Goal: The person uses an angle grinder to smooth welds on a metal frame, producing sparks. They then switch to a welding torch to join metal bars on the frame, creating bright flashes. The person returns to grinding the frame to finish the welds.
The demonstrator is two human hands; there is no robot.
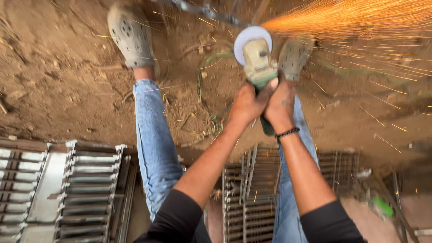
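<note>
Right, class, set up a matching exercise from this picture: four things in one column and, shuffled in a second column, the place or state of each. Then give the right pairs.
Column one:
1. angle grinder
2. sparks
3. metal grilles
4. clog shoe

Column two:
A. flying off to the upper right
B. stacked on the ground at lower left
C. held by the left hand and right hand together
D. on the foot planted on the dirt, upper left

Pairs: 1-C, 2-A, 3-B, 4-D
</note>
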